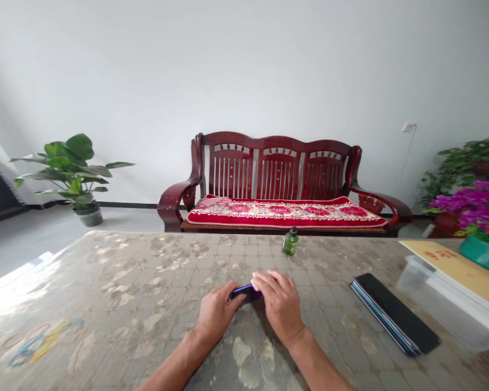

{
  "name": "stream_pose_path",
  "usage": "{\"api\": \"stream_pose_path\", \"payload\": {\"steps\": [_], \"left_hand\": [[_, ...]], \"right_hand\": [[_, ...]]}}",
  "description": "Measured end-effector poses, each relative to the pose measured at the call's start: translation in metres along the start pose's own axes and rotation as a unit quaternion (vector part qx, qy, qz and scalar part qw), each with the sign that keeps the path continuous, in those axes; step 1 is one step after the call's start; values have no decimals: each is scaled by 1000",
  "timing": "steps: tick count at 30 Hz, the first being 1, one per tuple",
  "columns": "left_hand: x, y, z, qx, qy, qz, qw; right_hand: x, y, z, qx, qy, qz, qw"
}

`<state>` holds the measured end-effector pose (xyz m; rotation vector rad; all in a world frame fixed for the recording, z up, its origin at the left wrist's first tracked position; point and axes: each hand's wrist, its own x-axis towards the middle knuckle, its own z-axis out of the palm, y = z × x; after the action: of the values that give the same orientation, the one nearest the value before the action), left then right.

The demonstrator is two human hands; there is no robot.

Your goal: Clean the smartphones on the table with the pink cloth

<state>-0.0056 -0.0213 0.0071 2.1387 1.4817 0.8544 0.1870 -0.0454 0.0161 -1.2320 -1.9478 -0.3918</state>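
Note:
A dark smartphone (250, 294) with a blue-purple edge is held low over the table, between my two hands. My left hand (219, 307) grips its left end, with the thumb along the near face. My right hand (277, 301) is closed about its right end, the fingers bent over the top edge and hiding that part. Beyond the hands, a small green bottle (290, 244) with a black top stands upright. To the right lies a neat stack of dark, thin, phone-like slabs (395, 312) with bluish edges.
Several coloured rubber bands (41, 342) lie loosely at the left of the patterned table (146, 326). At the right edge are a clear plastic box (444, 304), a yellow printed sheet (448, 258) and purple flowers (472, 209). Behind the table stands a wooden bench (269, 146).

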Motion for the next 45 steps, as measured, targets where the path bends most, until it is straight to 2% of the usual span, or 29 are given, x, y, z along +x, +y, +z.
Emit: {"api": "stream_pose_path", "payload": {"steps": [3,6,8,14,17,22,26,31,34,37,40,45], "left_hand": [[0,0,-2,20,-7,-15,1000],[0,2,-3,32,-16,-19,999],[1,5,-3,39,-19,-23,999],[0,10,-2,32,-12,9,999],[-1,8,-3,28,-14,8,999],[2,6,-5,62,-25,-42,997],[7,11,-6,94,-47,-52,993],[12,28,-8,153,-91,-13,984],[18,41,-10,189,-119,-24,974],[22,50,-7,201,-140,-29,969],[23,50,-1,197,-142,-12,970],[21,43,3,172,-120,-7,978]], "right_hand": [[-5,25,-2,-27,17,51,998],[-8,35,-2,-37,31,68,997],[-7,28,-1,-30,30,56,998],[1,-19,6,16,13,-39,999],[3,-18,7,12,8,-45,999],[-4,27,5,7,28,61,998],[-11,50,12,104,56,157,980],[-13,50,22,234,77,274,930],[-12,49,24,297,86,346,886],[-11,48,22,341,93,385,852],[-12,47,21,354,97,392,844],[-17,52,25,339,75,396,850]]}}
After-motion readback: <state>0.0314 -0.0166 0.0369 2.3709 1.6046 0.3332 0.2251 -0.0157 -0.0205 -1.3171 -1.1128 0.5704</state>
